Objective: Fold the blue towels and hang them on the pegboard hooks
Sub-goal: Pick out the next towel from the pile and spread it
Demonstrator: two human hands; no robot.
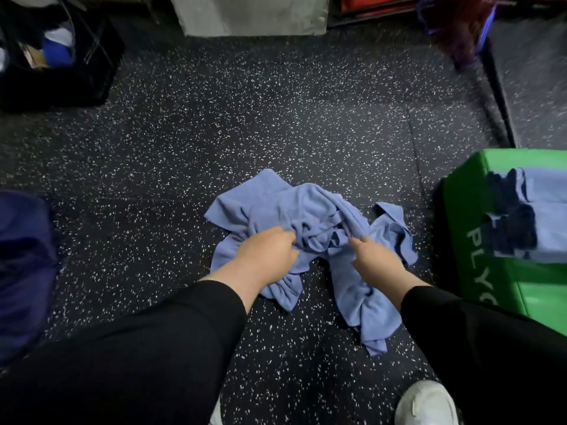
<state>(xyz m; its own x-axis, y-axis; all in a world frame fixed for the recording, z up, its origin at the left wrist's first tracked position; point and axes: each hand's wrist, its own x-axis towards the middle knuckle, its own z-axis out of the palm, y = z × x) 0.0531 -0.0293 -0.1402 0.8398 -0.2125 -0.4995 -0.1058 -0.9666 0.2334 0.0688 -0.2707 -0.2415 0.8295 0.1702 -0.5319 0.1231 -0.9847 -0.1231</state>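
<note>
Head cam: your white shoe (pixel 426 404) sits nearest. Your left hand (pixel 266 252) and right hand (pixel 376 258) both have fingers clenched on the crumpled blue towels (pixel 310 222) on the speckled floor (pixel 245 124). Folded towels (pixel 546 210) rest on the green box (pixel 503 271) at right.

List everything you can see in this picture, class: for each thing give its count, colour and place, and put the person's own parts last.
crumpled towels: a heap, count unclear, blue, on the floor, centre
folded towels: a stack, blue, on the box
box: one, green, right
floor: black, white-speckled
bin: one, black, top left
grey block: one, top centre
shoe: one, white, bottom right
left hand: grips the heap
right hand: grips the heap
</note>
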